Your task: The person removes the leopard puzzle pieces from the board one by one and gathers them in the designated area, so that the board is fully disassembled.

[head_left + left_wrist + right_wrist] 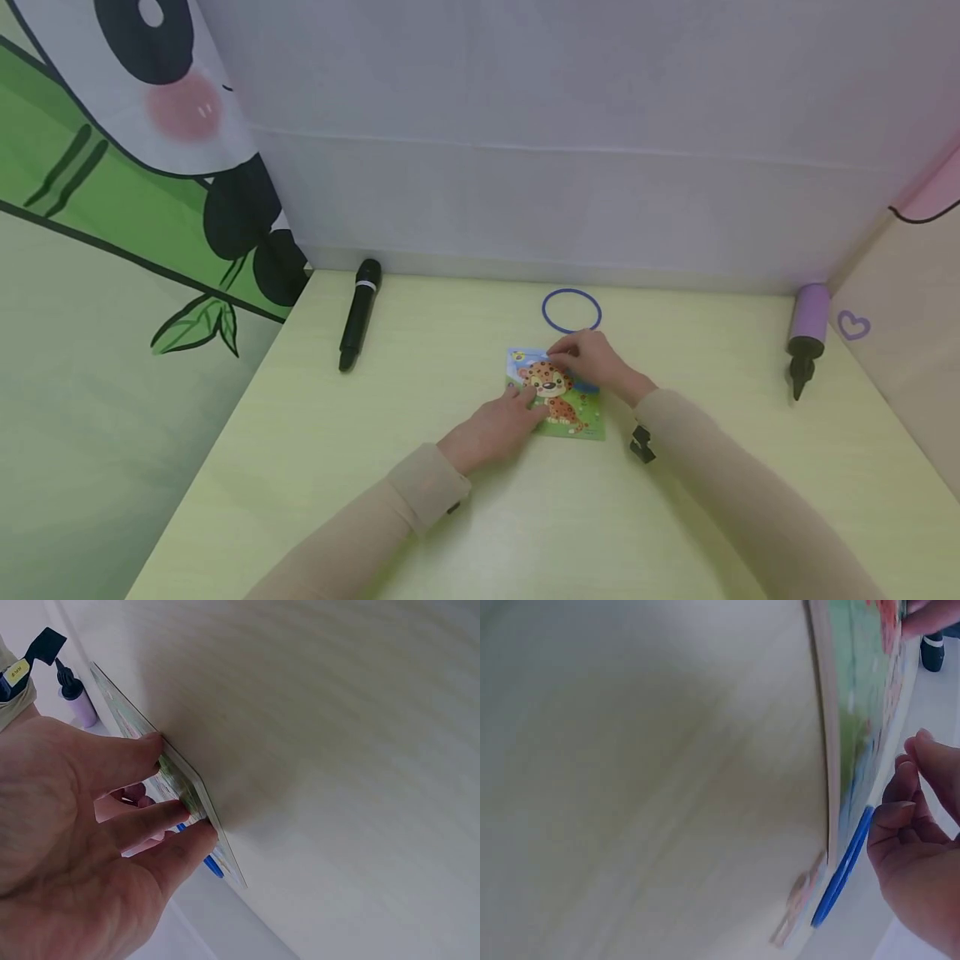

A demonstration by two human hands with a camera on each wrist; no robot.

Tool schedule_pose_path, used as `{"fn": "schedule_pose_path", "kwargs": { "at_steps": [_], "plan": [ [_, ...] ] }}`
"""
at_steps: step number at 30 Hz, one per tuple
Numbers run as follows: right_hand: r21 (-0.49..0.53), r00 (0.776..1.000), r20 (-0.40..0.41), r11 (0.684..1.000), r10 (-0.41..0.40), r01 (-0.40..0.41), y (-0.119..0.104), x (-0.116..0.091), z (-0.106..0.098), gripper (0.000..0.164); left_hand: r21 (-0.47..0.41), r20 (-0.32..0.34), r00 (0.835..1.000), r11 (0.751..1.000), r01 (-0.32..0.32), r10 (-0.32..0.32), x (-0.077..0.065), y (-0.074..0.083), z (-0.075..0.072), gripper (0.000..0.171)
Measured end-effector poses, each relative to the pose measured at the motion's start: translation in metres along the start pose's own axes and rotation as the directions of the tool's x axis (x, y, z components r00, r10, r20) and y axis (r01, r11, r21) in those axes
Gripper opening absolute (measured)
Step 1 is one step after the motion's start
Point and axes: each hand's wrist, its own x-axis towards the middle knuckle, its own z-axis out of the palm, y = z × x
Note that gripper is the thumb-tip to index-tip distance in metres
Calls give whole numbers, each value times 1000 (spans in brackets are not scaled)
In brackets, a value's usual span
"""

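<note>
A small square board point(558, 423) with a picture of a spotted cub on green grass lies flat on the table. My left hand point(501, 427) rests at its lower left corner, fingers spread over the picture. In the left wrist view the left thumb and fingers point(176, 825) touch the board point(176, 761) near its edge. My right hand point(596, 362) is over the top right part, its fingertips low over the picture. The right wrist view has the right hand point(915, 802) with curled fingers, thumb and index tips together and nothing visible between them. The right hand hides the board's upper right corner.
A blue ring point(543, 310) lies just behind the board. Farther left is a black microphone point(358, 321). A purple bottle-shaped thing with a black nozzle point(810, 321) lies at the back right. A pale wall sheet point(525, 217) rises behind the table.
</note>
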Motion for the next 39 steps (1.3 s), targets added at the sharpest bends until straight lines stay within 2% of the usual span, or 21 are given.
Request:
{"fn": "schedule_pose_path", "kwargs": {
  "at_steps": [7, 18, 29, 35, 39],
  "plan": [
    [7, 999, 38, 999, -36, 36, -4, 7, 15, 16, -12, 24, 1000, 1000, 10, -10, 0, 2, 1, 36],
    [20, 993, 91, 997, -76, 75, 1, 10, 12, 16, 1, 24, 1000, 1000, -2, 2, 4, 3, 0, 33],
    [56, 988, 149, 997, -52, 44, 2, 17, 8, 18, 9, 18, 1000, 1000, 9, -9, 5, 3, -3, 33],
    [63, 987, 152, 997, -53, 43, 0, 18, 5, 18, -2, 10, 1000, 1000, 15, -15, 7, 2, -5, 34],
    [62, 988, 149, 998, -39, 30, -1, 19, 4, 17, 0, 29, 999, 1000, 22, -22, 8, 2, -5, 35]
  ]
}}
